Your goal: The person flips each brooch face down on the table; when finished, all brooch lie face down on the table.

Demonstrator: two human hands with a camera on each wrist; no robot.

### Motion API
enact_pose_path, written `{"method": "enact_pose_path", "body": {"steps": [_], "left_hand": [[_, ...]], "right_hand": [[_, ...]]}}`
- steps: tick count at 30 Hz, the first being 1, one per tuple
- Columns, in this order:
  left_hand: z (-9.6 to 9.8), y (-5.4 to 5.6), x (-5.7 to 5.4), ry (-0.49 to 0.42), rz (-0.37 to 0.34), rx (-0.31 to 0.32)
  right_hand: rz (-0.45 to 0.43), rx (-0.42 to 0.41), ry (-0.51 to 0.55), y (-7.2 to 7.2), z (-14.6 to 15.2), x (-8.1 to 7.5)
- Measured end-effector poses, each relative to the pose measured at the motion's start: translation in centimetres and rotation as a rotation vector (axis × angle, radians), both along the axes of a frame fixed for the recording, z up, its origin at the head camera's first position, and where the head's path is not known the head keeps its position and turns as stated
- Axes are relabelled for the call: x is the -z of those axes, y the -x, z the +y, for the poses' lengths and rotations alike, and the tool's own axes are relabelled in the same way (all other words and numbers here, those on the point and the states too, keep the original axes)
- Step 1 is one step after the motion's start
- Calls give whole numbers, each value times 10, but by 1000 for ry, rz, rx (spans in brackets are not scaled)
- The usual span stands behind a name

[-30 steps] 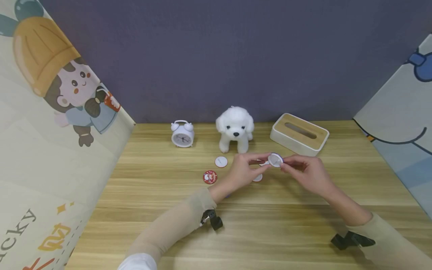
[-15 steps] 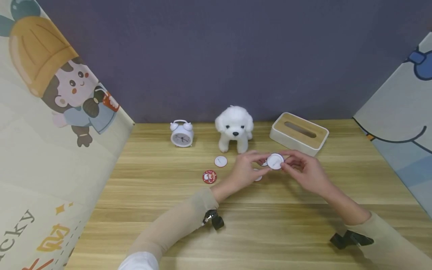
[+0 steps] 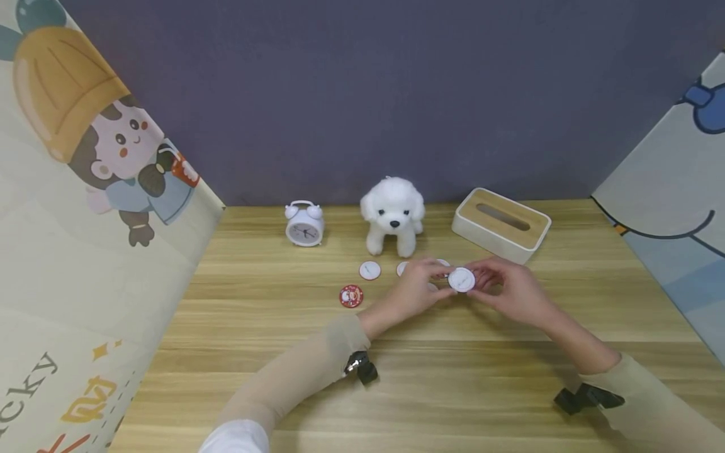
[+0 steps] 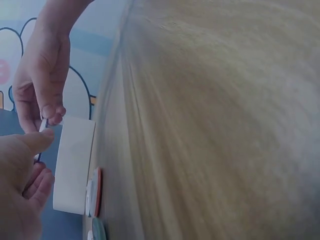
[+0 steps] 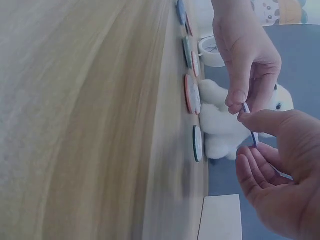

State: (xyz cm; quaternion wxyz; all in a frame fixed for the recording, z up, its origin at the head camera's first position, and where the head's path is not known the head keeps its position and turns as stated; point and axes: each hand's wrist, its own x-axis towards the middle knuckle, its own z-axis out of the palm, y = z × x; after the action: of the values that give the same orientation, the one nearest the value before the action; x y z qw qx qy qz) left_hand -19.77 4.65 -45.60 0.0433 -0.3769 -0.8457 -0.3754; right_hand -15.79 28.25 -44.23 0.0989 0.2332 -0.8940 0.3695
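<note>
Between both hands a round badge [image 3: 461, 279] is held above the table, its white back with a thin line facing the head camera. My left hand [image 3: 416, 289] pinches its left edge between thumb and fingers. On the opposite edge, the thumb and fingers of my right hand [image 3: 512, 292] grip it. In the right wrist view the badge [image 5: 255, 137] shows edge-on as a thin disc. Several other badges lie on the wood: a red printed one [image 3: 351, 296], a white-backed one [image 3: 370, 270], and others partly hidden by my left hand.
A white plush dog [image 3: 393, 217] stands behind the badges, with a white alarm clock [image 3: 304, 225] to its left. To its right is a tissue box [image 3: 501, 225] with a wooden lid. A dark wall [image 3: 362, 94] borders the table's back.
The held badge has turned its white back more toward the head camera and come slightly nearer. My left hand has shifted a little, uncovering part of a white-backed badge behind it.
</note>
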Motion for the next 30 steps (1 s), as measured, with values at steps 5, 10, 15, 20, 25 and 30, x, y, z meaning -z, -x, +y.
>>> {"method": "enact_pose_path", "body": {"steps": [5,10,15,20,25,30], "left_hand": [[5,1,3,78,17,-12],[11,3,9,155,53,-10],[14,4,15,214,109,16],[14,1,15,282,110,12],[16,-2,13,348,119,3],[18,-2,12,389,134,16]], "right_hand": [[-5,16,-76,1,1,4],[-54,13,-120,3,4,11],[-61,-4,-126,4,5,18],[-35,3,-168,5,5,26],[-51,4,-179,4,4,28],[-70,6,-199,3,5,28]]}}
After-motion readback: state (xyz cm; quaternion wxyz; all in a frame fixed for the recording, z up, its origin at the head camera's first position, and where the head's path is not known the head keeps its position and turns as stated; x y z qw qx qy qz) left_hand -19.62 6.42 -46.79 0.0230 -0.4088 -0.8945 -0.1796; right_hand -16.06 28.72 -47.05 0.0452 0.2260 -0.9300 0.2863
